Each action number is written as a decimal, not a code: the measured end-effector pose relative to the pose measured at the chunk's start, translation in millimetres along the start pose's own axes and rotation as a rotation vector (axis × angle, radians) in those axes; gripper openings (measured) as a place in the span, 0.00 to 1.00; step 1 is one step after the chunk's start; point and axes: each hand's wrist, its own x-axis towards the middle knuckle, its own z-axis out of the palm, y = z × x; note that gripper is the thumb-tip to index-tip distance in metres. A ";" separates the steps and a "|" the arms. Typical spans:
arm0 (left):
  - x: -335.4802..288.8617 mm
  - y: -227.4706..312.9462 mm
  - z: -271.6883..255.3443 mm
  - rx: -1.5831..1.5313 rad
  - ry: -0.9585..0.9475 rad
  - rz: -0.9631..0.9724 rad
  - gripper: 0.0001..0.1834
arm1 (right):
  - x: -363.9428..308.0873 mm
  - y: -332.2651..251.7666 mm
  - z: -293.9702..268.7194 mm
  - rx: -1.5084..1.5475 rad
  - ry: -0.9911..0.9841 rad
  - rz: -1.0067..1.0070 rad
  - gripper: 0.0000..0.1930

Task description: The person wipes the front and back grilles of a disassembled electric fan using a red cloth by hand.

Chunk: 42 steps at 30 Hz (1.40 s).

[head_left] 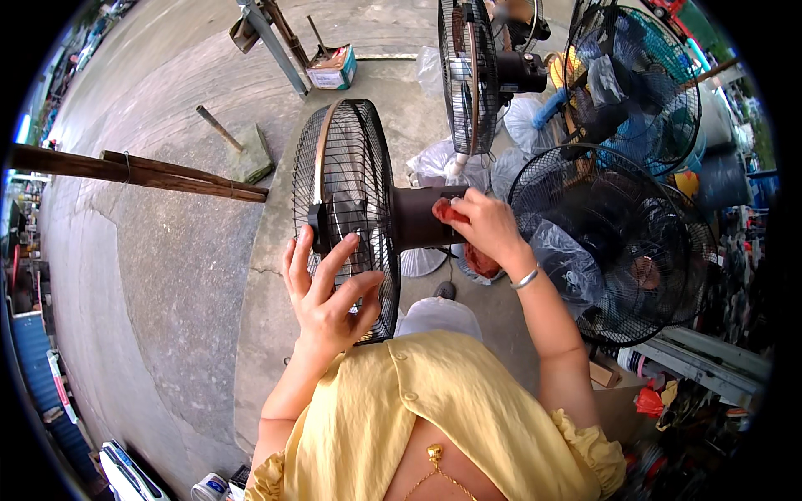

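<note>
A black electric fan [352, 175] stands upright before me, its wire guard turned to the left and its dark motor housing [415, 219] pointing right. Against the lower part of the guard, my left hand [327, 305] has its fingers spread and slightly bent, with the tips on or close to the wires. My right hand [491, 227] pinches a red cloth [449, 212] and presses it to the rear end of the housing. Below that hand hangs more reddish cloth-like material [480, 260]; whether both are one piece I cannot tell.
Another black fan [468, 79] stands farther off. To the right, two large fans [603, 242] [639, 88] crowd close, with plastic bags [568, 265] about them. Wooden poles [167, 175] reach in from the left. A cardboard box [332, 68] sits by a metal post [276, 46].
</note>
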 end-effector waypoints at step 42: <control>-5.8 5.3 1.9 0.006 0.023 -0.037 0.12 | -31.0 -63.1 68.2 0.230 0.367 0.145 0.14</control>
